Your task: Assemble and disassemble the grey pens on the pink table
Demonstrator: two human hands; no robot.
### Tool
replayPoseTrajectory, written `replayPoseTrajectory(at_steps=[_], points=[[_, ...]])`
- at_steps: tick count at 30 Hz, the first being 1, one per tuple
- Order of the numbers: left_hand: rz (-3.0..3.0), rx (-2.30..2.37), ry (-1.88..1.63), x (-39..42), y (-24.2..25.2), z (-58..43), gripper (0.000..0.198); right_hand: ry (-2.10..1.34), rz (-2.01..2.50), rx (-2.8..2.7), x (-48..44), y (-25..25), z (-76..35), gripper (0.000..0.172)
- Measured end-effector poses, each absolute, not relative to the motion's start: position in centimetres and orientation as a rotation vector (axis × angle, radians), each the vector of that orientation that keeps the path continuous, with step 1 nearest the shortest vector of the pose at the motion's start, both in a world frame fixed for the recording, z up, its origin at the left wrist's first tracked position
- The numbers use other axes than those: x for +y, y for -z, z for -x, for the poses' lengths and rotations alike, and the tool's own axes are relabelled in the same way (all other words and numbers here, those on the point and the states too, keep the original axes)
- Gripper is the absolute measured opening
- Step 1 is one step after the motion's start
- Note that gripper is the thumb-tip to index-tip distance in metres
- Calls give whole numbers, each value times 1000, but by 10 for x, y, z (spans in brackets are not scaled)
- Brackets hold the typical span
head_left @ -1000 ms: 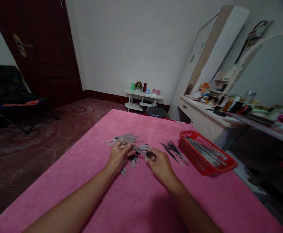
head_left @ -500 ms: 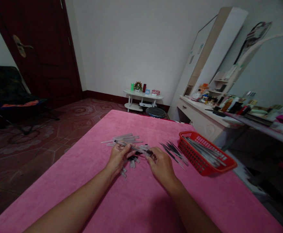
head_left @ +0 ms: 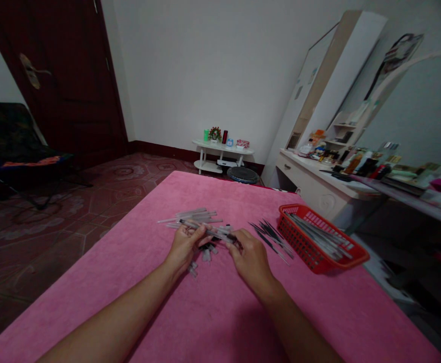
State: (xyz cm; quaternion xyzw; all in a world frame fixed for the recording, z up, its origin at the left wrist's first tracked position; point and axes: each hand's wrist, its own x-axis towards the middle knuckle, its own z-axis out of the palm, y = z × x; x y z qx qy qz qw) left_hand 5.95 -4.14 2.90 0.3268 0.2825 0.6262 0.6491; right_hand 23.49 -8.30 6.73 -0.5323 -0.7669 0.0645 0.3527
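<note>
My left hand (head_left: 184, 245) is closed around a clear pen barrel (head_left: 197, 225) that points up and to the left. My right hand (head_left: 251, 257) pinches the barrel's dark right end (head_left: 231, 237), so both hands meet on the same pen above the pink cloth (head_left: 220, 312). Behind my hands lies a pile of clear pen barrels (head_left: 195, 216). Small caps (head_left: 206, 250) are scattered just under my hands. A fan of thin black refills (head_left: 271, 236) rests to the right of my right hand.
A red plastic basket (head_left: 320, 242) with several finished pens stands at the right of the cloth. Beyond it is a cluttered dressing table (head_left: 341, 176). A small white table (head_left: 224, 151) and a dark door (head_left: 65, 75) are at the back.
My right hand has moved left to the end of the pen held by my left hand. The left hand has barely moved.
</note>
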Motion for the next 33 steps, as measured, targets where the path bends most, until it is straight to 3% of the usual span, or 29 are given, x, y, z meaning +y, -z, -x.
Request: replayPoseTrajectory(at_steps=[18, 27, 33], points=[[-878, 492, -1432, -54, -37, -66, 34, -490, 1428, -1764, -81, -63, -232, 24], [-1030, 534, -1405, -55, -39, -65, 33, -1285, 1450, -1437, -77, -66, -238, 31], [-817, 586, -1431, -53, -41, -67, 36, -1100, 1309, -1530, -83, -81, -232, 29]])
